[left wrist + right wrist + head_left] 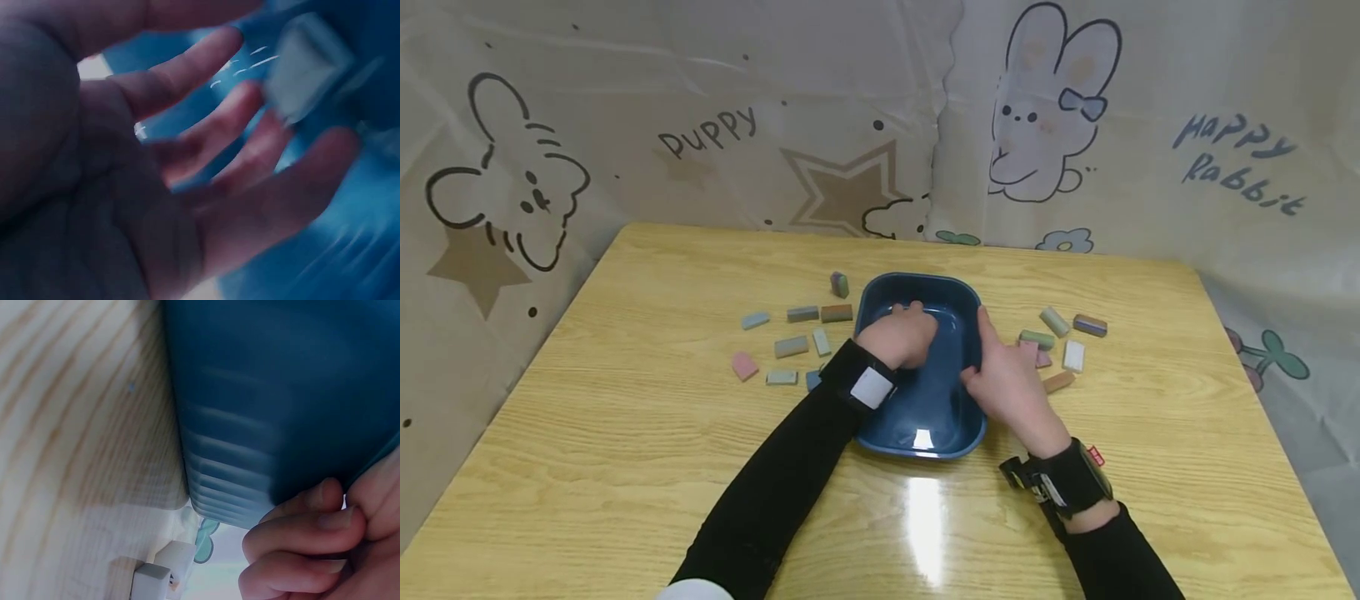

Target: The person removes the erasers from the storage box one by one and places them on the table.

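A deep blue plastic tray (942,408) stands mid-table. My left hand (898,335) reaches down into its far left part. In the left wrist view the left hand's fingers (209,131) are spread and loosely bent, and a pale grey-white block (300,69) shows blurred just beyond the fingertips, against the blue. My right hand (1013,385) grips the tray's right rim, index finger laid along it and thumb at the inner side. The right wrist view shows the other fingers (300,537) curled beside the tray's outer wall (231,425).
Left of the tray lie several small coloured blocks, among them a pink one (745,366), a grey one (792,347) and a two-toned upright one (838,284). On the right are a white block (1073,356), a green one (1055,322) and others. A printed cloth (850,108) hangs behind the table.
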`<state>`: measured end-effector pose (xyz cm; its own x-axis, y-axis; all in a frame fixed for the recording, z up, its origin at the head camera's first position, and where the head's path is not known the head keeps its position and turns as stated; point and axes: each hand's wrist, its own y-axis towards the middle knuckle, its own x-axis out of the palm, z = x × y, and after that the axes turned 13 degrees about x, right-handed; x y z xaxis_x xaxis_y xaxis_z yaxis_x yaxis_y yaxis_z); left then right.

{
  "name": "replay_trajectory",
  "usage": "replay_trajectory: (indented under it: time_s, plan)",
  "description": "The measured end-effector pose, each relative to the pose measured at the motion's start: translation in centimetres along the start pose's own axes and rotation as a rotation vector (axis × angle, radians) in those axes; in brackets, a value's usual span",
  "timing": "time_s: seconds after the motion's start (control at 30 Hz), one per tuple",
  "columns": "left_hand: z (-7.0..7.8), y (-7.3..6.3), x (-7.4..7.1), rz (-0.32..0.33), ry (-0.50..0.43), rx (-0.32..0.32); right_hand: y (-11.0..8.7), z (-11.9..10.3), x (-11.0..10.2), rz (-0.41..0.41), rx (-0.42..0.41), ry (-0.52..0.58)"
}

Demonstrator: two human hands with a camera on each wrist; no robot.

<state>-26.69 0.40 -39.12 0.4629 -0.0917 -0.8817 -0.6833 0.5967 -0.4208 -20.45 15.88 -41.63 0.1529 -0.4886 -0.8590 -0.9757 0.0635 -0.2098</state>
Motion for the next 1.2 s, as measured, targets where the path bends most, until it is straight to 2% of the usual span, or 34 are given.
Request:
replay_trajectory:
  time_s: [0.23, 0.43, 0.5, 0.6, 0.73, 0.83, 0.97, 1.07, 1.2]
  plan:
    - [0.0, -0.2, 0.0, -0.029, 0.043, 0.007, -0.1, -0.3, 0.0, -0.003, 0.002, -0.01]
    - [-0.2, -1.5, -0.7, 0.049, 0.029, 0.03, -0.2, -0.3, 0.0, -0.008, 0.013, -0.002]
    - [-0.4, -2.6, -1.5, 0.088, 0.028, 0.05, -0.3, -0.2, -0.1, -0.006, 0.017, -0.003]
    - [-0.9, -4.8, -3.0, 0.152, 0.023, 0.07, -0.4, -0.1, -0.1, 0.003, 0.024, -0.01]
    - [-2.7, -8.5, -3.9, 0.24, -0.047, 0.046, -0.4, -0.2, -0.1, 0.003, 0.024, -0.016]
    - [-4.9, -11.3, -3.1, 0.279, -0.105, 0.003, -0.3, -0.3, 0.0, 0.004, 0.015, -0.017]
    - [-7.7, -14.1, -1.0, 0.264, -0.13, -0.05, -0.2, -0.4, 0.0, 0.013, 0.008, -0.023]
    - [-9.1, -15.2, 0.7, 0.22, -0.151, -0.062, -0.2, -0.4, -0.1, 0.023, 0.008, -0.043]
    - [-10.2, -15.9, 2.7, 0.15, -0.179, -0.061, -0.3, -0.3, -0.2, 0.013, 0.024, -0.049]
